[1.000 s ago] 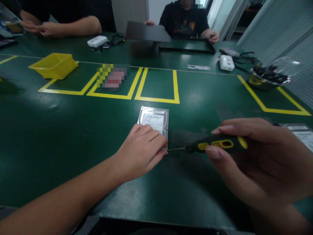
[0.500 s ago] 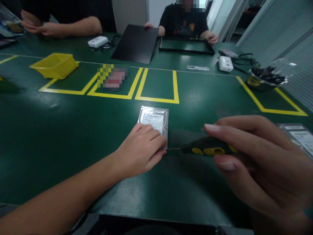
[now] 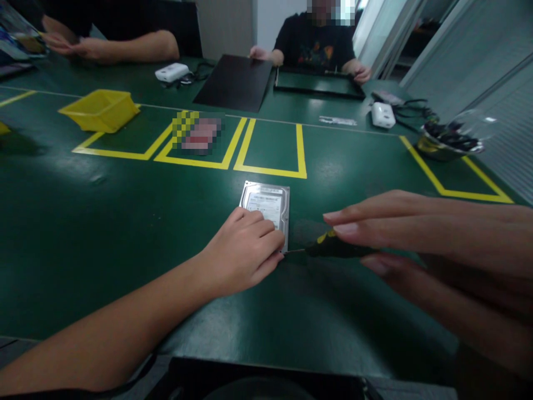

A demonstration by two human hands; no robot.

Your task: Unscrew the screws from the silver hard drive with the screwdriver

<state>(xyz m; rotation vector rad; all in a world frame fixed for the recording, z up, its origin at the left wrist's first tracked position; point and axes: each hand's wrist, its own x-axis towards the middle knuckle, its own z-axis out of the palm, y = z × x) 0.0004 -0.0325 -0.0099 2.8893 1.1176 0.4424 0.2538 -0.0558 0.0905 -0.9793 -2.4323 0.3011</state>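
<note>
A silver hard drive with a white label (image 3: 266, 201) lies on the green table, its near part covered by my left hand (image 3: 245, 253). The fingers of that hand are wrapped over the drive, with the thumb at its near right corner. My right hand (image 3: 400, 239) holds a black and yellow screwdriver (image 3: 328, 245) between thumb and fingers. The screwdriver lies nearly level, its thin shaft pointing left and its tip at the drive's near right corner, beside my left thumb.
Yellow tape outlines (image 3: 270, 171) mark the table beyond the drive. A yellow bin (image 3: 102, 114) stands at the left, a bowl of dark parts (image 3: 449, 139) at the right. Across the table, one person holds a black panel (image 3: 235, 83) and a frame (image 3: 318, 91); another person's hands show at far left.
The fingers of my right hand have shifted along the screwdriver, and its handle has turned. My left hand still holds the drive. The view has shifted slightly.
</note>
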